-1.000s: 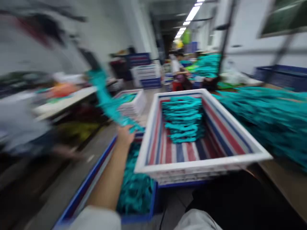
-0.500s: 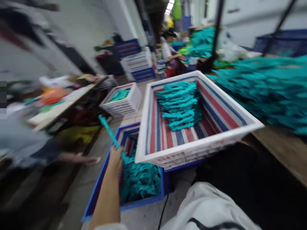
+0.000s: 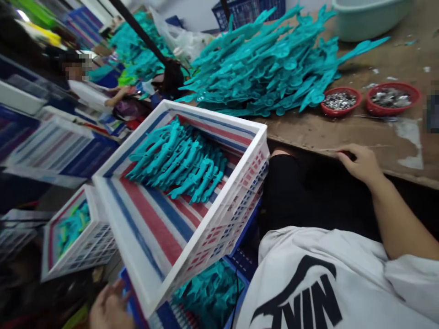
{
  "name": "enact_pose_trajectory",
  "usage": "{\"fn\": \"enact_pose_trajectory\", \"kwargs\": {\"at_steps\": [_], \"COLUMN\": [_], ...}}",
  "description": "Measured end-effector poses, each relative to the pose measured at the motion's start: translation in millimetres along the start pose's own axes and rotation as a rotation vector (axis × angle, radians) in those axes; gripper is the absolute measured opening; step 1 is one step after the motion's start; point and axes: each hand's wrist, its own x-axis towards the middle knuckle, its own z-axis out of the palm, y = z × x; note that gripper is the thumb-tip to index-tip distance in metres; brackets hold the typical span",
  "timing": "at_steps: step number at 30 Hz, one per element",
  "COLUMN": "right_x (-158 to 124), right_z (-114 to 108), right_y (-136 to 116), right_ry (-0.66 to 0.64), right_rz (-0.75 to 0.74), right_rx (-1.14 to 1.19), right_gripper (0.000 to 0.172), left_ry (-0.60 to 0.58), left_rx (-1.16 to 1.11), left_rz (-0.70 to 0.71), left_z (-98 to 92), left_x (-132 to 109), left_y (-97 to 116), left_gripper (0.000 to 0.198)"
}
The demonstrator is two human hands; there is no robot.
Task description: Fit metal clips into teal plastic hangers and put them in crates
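Note:
My left hand (image 3: 111, 308) is at the lower left edge of the view, smeared by motion, with its fingers by the rim of a blue crate (image 3: 126, 278). Whether they grip anything is unclear. My right hand (image 3: 360, 164) rests on the edge of the worktable (image 3: 302, 135), fingers apart and nothing in them. Between my hands a tilted white crate (image 3: 247, 160) with a striped lining holds a stacked row of teal plastic pieces (image 3: 178, 160). Loose teal pieces (image 3: 212, 292) lie in the blue crate under it.
A big heap of teal pieces (image 3: 267, 64) covers the table's far side. Two red bowls of small metal parts (image 3: 339, 101) and a pale green basin (image 3: 370, 20) stand to the right. Another white crate (image 3: 99, 246) stands at left; a person (image 3: 92, 91) sits beyond.
The view has swung right, bringing my right hand and the red bowls into sight. My left hand held a teal piece over the blue crate before; now no piece shows in it.

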Motion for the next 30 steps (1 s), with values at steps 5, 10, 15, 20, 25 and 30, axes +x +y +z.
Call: {"fn": "enact_pose_trajectory", "kwargs": {"at_steps": [5,10,15,20,25,30], "right_x": [25,27,26,24,23,26], "right_z": [0,10,8,9,9,1], "right_y": [11,9,2,5,5,8], "right_ry": [-0.214,-0.199,-0.3,-0.288,-0.287,-0.275], "right_rz": [-0.11,-0.128,-0.096,-0.087,-0.073,-0.05], "right_rx": [-0.081,-0.335,-0.375,-0.362,-0.351,-0.363], "right_gripper": [0.04,0.04,0.043,0.044,0.046,0.045], "left_ry": [-0.33,-0.615,-0.504,-0.543,-0.587,-0.521], "left_rx": [-0.109,0.103,0.205,0.264,0.316,0.336], "left_rz": [0.091,0.17,0.293,0.305,0.315,0.35], "left_z": [29.2,73.2,76.0,75.0,74.8,80.7], "left_x": [43,60,60,66,67,57], "left_y": [42,114,138,132,128,138], "left_gripper": [0.06,0.048,0.045,0.045,0.052,0.059]}}
